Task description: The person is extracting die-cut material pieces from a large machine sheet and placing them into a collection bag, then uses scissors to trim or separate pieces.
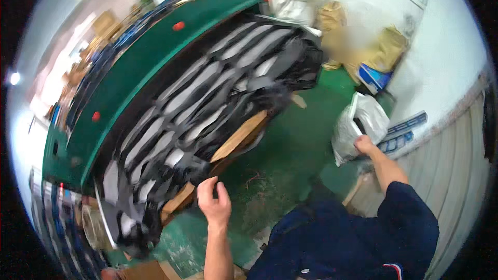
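Note:
My right hand (364,144) is closed on the edge of a whitish plastic sack (346,136), which stands on the green floor with its mouth partly open. What is inside the sack shows only as something dark. My left hand (213,201) is held up in front of me, thumb apart from the fingers and nothing in it. Nearest to it is a heap of black cut-out sheet scrap (197,106), full of long holes, that covers the bed of a green machine (129,80). A wooden board (239,136) runs along the near edge of that heap.
Yellow-brown sacks (386,52) and another white sack (300,4) stand by the far wall, with a blue-and-white package (374,79) among them. Blue slotted pieces (402,130) lie right of the held sack. A cardboard piece (145,271) is at lower left.

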`<state>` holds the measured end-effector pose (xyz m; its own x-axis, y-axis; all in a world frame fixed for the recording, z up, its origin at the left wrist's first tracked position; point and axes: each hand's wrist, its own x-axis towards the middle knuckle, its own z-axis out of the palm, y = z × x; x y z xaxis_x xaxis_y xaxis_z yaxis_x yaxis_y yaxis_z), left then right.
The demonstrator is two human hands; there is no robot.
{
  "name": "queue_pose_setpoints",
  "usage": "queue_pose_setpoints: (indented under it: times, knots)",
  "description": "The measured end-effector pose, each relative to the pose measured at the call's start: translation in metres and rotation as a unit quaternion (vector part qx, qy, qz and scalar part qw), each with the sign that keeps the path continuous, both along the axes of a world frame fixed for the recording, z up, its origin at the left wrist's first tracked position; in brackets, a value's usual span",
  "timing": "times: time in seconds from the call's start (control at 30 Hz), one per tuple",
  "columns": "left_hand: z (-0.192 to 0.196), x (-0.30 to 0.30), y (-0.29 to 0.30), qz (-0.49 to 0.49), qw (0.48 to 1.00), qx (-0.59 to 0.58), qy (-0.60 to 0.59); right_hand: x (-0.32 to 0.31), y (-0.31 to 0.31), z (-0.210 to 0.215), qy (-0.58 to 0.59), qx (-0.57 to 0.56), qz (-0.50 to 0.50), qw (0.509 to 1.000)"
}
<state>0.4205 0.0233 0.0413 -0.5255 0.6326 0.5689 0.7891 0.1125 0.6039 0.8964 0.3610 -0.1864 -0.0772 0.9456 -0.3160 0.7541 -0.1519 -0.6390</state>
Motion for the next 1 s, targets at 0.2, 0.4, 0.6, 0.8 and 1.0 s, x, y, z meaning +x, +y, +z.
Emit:
queue_pose_setpoints:
  times: [0.2, 0.4, 0.6, 0.8, 1.0]
  knots:
    - [-0.004, 0.009, 0.093, -0.061, 0.998, -0.017, -0.014, 0.074, 0.037, -0.007, -0.129, 0.083, -0.066, 0.986]
    - [-0.033, 0.003, 0.213, 0.031, 0.997, -0.046, 0.056, 0.161, 0.077, -0.049, -0.097, 0.101, -0.310, 0.940]
    - [-0.042, 0.025, 0.259, 0.255, 0.923, -0.184, 0.224, 0.229, 0.127, -0.102, -0.164, 0.037, -0.392, 0.904]
    - [-0.042, 0.017, 0.258, 0.308, 0.870, -0.255, 0.288, 0.280, 0.154, -0.135, -0.265, -0.172, -0.353, 0.880]
    - [-0.042, 0.011, 0.254, 0.379, 0.800, -0.346, 0.309, 0.348, 0.124, -0.242, -0.260, -0.202, -0.336, 0.882]
